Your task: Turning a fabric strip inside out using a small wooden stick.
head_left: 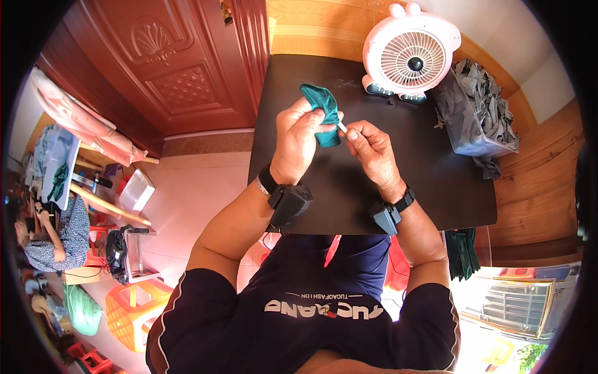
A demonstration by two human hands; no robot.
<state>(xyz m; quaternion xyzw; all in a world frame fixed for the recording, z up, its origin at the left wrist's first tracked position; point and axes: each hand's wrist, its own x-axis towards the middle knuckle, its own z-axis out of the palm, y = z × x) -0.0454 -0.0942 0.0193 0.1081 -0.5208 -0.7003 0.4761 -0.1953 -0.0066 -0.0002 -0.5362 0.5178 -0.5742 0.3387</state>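
Note:
Above the dark tabletop, my left hand grips a small dark green piece of velvety cloth between thumb and fingers. The cloth is folded, its upper end sticking up past the fingertips and its lower end hanging beneath them. My right hand is closed in a pinch on a short, thin white stick-like piece. The tip of that white piece points at the cloth's right edge; whether it touches or enters the cloth is hidden by the fingers. Both wrists wear black straps with box-shaped devices.
On the black table, a pink animal-shaped fan stands at the back right. Beside it is a clear bin heaped with grey cloth pieces. Green cloth hangs below the table's right edge. Another person sits at far left, near an orange stool.

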